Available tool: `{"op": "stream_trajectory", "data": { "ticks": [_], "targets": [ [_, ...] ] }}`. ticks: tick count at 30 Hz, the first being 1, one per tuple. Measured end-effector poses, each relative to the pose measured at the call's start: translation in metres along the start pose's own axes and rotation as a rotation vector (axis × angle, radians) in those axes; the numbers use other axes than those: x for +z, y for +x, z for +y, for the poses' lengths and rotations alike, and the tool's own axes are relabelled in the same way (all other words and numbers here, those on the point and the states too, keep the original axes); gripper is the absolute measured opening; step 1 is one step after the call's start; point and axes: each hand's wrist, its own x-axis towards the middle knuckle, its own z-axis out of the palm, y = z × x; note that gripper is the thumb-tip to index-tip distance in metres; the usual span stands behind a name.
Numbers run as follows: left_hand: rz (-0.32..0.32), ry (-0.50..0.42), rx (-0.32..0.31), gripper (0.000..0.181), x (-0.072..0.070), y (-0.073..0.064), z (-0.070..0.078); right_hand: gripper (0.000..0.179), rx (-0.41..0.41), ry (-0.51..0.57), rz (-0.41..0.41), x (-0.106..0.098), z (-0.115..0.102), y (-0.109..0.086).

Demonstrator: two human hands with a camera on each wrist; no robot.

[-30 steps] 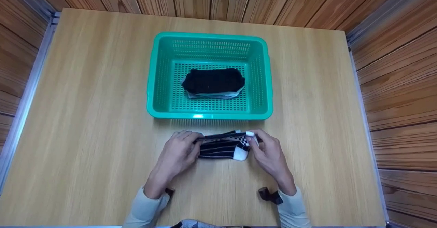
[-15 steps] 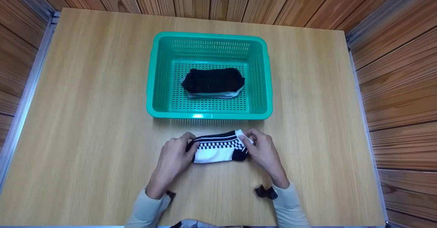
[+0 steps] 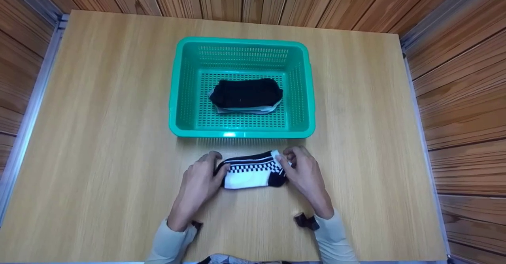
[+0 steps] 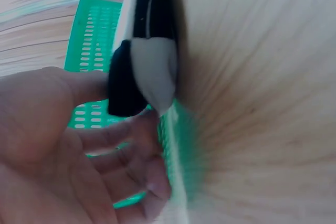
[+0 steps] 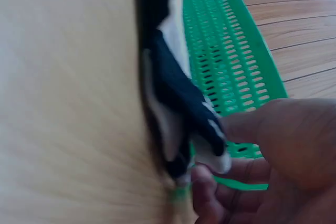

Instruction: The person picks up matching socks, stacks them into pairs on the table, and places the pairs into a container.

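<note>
Two short socks lie stacked flat in front of the basket. The upper sock point(image 3: 249, 179) is white with a black heel and toe, a checkered band and black stripes. The lower sock point(image 4: 152, 69), black with a white toe, shows beneath it in the left wrist view. My left hand point(image 3: 199, 183) pinches the toe end, thumb on the black toe and fingertips at the lower toe. At the opening end, my right hand point(image 3: 306, 175) pinches the white cuff, thumb on top and fingers behind it.
Just beyond the socks stands a green perforated basket point(image 3: 243, 134). Inside it lies a stack of folded socks with a black one point(image 3: 247, 93) on top. The wooden table point(image 3: 99, 145) is bordered by wood-panel walls point(image 3: 466, 110) at the back and sides.
The white checkered sock has come down flat over the black striped one, covering it in the head view. Over the last half second, the hands have hardly moved; the left fingers have spread slightly.
</note>
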Motion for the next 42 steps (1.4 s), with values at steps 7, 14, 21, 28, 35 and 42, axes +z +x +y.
{"op": "stream_trajectory", "data": {
  "ticks": [7, 14, 21, 28, 35, 42],
  "targets": [
    [-0.121, -0.028, -0.103, 0.059, -0.007, -0.004, 0.006, 0.048, -0.001, -0.029, -0.063, -0.004, -0.003, -0.005],
    [-0.197, -0.028, -0.142, 0.072, -0.004, -0.005, 0.011, 0.056, 0.025, -0.074, -0.051, 0.004, -0.004, -0.003],
    [-0.204, -0.078, -0.134, 0.061, 0.001, -0.001, 0.008, 0.051, 0.007, -0.096, -0.055, 0.008, -0.006, -0.003],
    [-0.189, -0.118, -0.083, 0.047, 0.003, -0.002, 0.002, 0.040, -0.002, -0.071, -0.072, 0.008, -0.005, -0.006],
    [-0.155, -0.161, -0.091, 0.036, 0.001, -0.002, -0.001, 0.036, 0.047, 0.096, -0.116, 0.002, -0.005, -0.007],
    [-0.131, -0.193, -0.109, 0.032, -0.004, 0.000, -0.002, 0.042, 0.092, 0.235, -0.116, -0.004, -0.005, -0.010]
  ]
}}
